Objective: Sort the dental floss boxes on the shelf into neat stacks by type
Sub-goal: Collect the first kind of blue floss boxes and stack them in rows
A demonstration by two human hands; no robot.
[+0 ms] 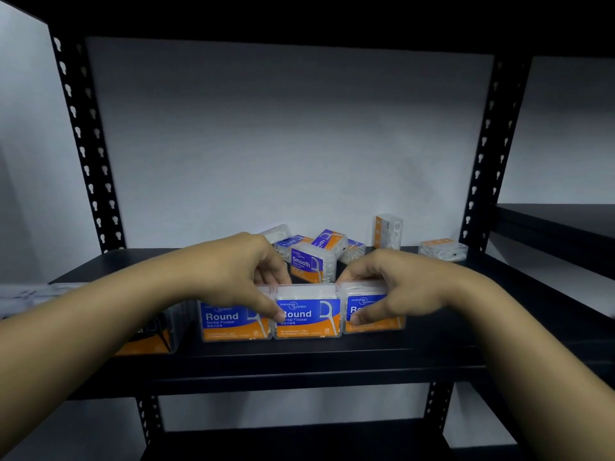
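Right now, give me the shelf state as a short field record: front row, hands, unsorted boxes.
front row: three Round flosser boxes upright side by side, left, middle, right
left hand: grips left and middle boxes, thumb on the middle label
right hand: grips right box
unsorted: Smooth box upright behind the row; more boxes jumbled at the back
surface: black shelf

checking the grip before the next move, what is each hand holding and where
Left hand pinches the left Round box at its top right corner; right hand pinches the right Round box across its top and front.
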